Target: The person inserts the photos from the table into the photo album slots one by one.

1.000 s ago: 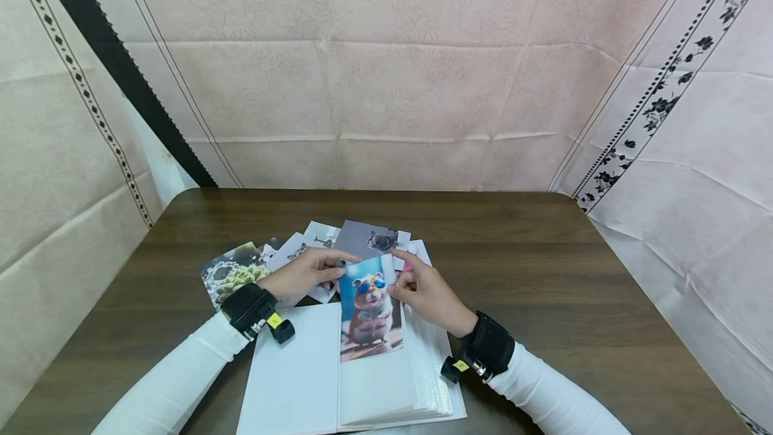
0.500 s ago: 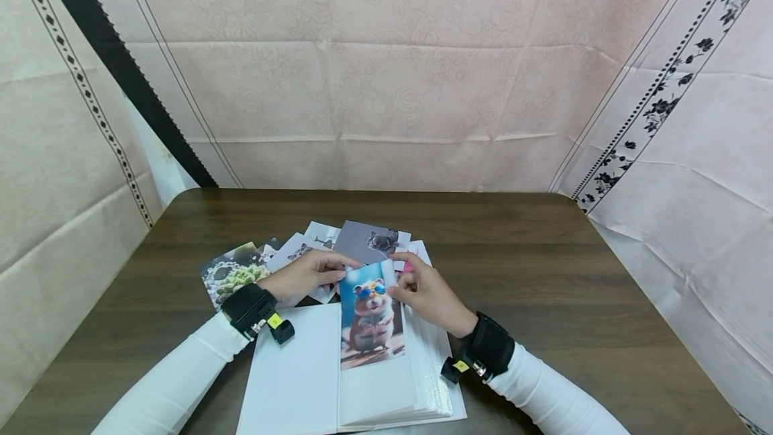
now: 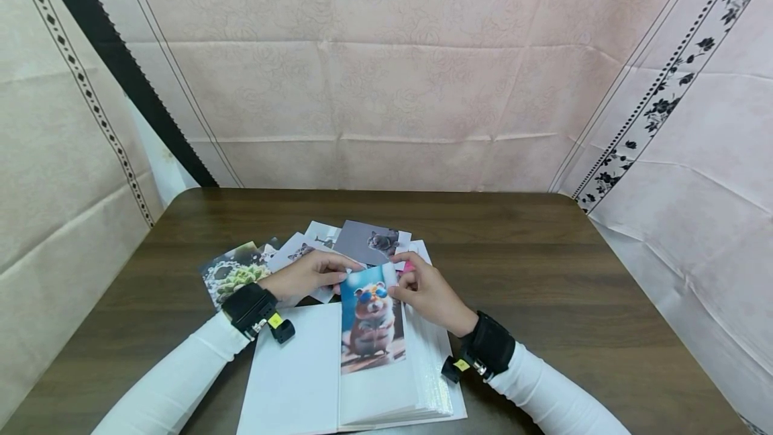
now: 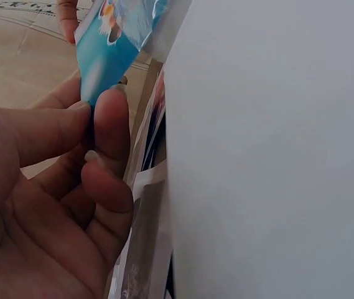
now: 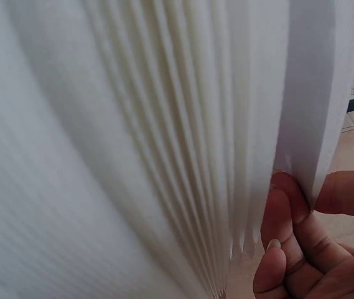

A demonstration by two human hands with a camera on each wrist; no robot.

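Observation:
A photo album (image 3: 296, 368) lies spread on the table, its left side plain white and its pages on the right. A photo (image 3: 371, 327) of a hamster in sunglasses sits partly inside a clear sleeve on the top page, its upper end sticking out. My left hand (image 3: 313, 275) pinches the photo's upper left corner between thumb and index finger, as the left wrist view shows. With thumb and fingers, my right hand (image 3: 425, 292) pinches the upper right edge of the album page (image 5: 310, 93). Fanned pages (image 5: 177, 112) fill much of the right wrist view.
Behind the album several loose photos overlap, among them a green succulent photo (image 3: 238, 274) at left and a grey cat photo (image 3: 368, 242). The brown table (image 3: 513, 260) extends to both sides. A pale cloth (image 3: 392, 99) hangs beyond its far edge.
The photo has slid down toward me, deeper into the clear sleeve, so less of it sticks out at the top. Both hands have stayed nearly in place.

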